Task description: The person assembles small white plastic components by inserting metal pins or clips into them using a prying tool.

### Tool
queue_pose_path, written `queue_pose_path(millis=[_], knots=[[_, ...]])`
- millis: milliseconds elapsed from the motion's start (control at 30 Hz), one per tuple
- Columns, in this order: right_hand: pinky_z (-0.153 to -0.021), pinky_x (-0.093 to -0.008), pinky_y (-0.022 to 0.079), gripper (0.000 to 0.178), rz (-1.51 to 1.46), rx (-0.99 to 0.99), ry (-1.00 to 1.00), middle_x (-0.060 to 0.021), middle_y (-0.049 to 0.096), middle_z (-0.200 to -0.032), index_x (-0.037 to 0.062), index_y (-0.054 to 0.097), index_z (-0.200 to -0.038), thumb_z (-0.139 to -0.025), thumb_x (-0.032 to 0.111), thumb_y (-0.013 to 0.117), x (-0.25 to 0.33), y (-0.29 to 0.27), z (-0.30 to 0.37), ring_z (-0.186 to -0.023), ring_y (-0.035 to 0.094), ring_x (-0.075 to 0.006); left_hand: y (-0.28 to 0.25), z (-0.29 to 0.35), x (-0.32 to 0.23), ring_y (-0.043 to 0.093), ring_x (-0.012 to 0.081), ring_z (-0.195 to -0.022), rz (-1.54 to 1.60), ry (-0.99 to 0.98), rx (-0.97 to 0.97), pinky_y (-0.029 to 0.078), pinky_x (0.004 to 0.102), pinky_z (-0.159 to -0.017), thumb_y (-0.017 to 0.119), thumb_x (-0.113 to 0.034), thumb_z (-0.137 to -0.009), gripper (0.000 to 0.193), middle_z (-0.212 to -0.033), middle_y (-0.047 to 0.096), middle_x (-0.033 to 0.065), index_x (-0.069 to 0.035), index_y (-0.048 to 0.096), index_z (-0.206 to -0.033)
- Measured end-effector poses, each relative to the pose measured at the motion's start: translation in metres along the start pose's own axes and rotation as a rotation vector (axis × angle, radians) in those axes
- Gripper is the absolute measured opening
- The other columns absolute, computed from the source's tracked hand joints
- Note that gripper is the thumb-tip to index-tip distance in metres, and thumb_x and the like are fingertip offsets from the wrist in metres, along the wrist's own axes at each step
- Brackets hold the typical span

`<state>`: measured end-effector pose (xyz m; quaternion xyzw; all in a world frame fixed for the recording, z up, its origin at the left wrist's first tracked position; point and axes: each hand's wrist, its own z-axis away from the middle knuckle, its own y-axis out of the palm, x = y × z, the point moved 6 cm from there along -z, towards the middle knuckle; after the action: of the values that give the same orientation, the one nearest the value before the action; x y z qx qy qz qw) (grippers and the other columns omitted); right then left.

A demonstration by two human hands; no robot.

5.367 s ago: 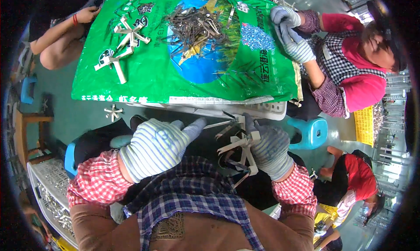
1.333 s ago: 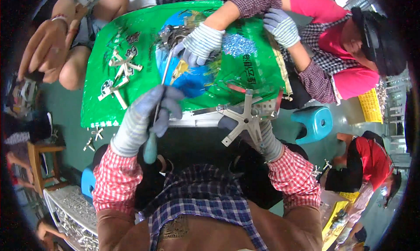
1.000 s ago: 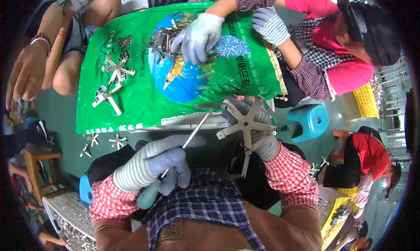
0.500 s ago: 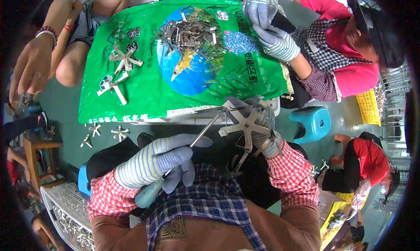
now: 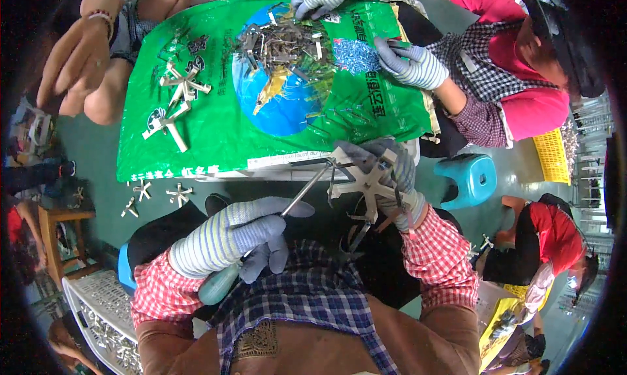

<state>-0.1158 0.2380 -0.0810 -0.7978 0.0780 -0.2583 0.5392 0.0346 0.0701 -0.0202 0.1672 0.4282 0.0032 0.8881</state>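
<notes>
My left hand [image 5: 225, 234], in a striped grey-white glove, is closed round a screwdriver with a teal handle [image 5: 219, 285]. Its long metal shaft [image 5: 305, 191] slants up and right, the tip close to or touching an arm of a pale five-armed metal star base [image 5: 370, 187]. That base is gripped from behind by my gloved right hand [image 5: 405, 172], the fingers partly hidden. Dark strips hang from several of its arms. More star bases [image 5: 185, 84] lie on the green sheet [image 5: 215, 133] ahead, beside a pile of metal strips [image 5: 284, 48].
Small blue pieces [image 5: 356, 55] lie by the strips, near a co-worker's gloved hands [image 5: 411, 66]. Another person's hand [image 5: 75, 61] hangs at the far left. A teal stool [image 5: 467, 180] stands right, a white crate [image 5: 98, 309] of parts lower left, star bases [image 5: 180, 194] on the floor.
The co-worker's hands have parted: one now reaches over the strip pile, the other is by the blue pieces. The star base has turned slightly; my left hand has barely moved.
</notes>
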Motion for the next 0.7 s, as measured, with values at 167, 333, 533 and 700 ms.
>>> queue_pose_path(millis=[167, 333, 533, 700], knots=[[-0.051, -0.0322, 0.044, 0.057, 0.244, -0.123, -0.227, -0.0007, 0.064, -0.080, 0.0270, 0.053, -0.130, -0.074, 0.020, 0.061, 0.022, -0.032, -0.012, -0.064, 0.060, -0.0186, -0.003, -0.003, 0.004, 0.054, 0.0090, -0.045, 0.017, -0.032, 0.027, 0.042, 0.0194, -0.041, 0.045, -0.021, -0.092, 0.041, -0.067, 0.063, 0.0093, -0.001, 0.050, -0.127], [-0.054, -0.0334, 0.047, 0.050, 0.216, -0.121, -0.258, -0.0003, 0.065, -0.077, 0.0257, 0.059, -0.122, -0.072, 0.020, 0.061, 0.030, -0.036, -0.016, -0.063, 0.060, -0.0204, -0.010, -0.009, 0.016, 0.054, 0.0086, -0.046, -0.097, -0.006, 0.027, 0.043, 0.0190, -0.044, 0.048, -0.025, -0.093, 0.043, -0.071, 0.064, 0.0086, -0.004, 0.049, -0.130], [-0.061, -0.0345, 0.048, 0.044, 0.223, -0.037, -0.267, 0.0008, 0.066, -0.085, 0.0237, 0.059, -0.120, -0.077, 0.017, 0.057, 0.029, -0.030, -0.013, -0.075, 0.062, -0.0192, -0.017, -0.013, 0.029, 0.050, 0.0083, -0.045, -0.004, -0.027, 0.048, 0.040, 0.0196, -0.043, 0.050, -0.029, -0.093, 0.046, -0.065, 0.058, 0.0051, -0.004, 0.047, -0.132], [-0.059, -0.0352, 0.048, 0.039, 0.263, -0.068, -0.312, 0.0001, 0.065, -0.082, 0.0204, 0.063, -0.116, -0.077, 0.019, 0.058, 0.038, -0.025, -0.006, -0.071, 0.061, -0.0199, -0.020, -0.021, 0.037, 0.039, 0.0048, -0.041, 0.118, 0.055, 0.229, 0.035, 0.0198, -0.038, 0.051, -0.030, -0.095, 0.045, -0.056, 0.041, -0.0022, -0.004, 0.047, -0.131]])
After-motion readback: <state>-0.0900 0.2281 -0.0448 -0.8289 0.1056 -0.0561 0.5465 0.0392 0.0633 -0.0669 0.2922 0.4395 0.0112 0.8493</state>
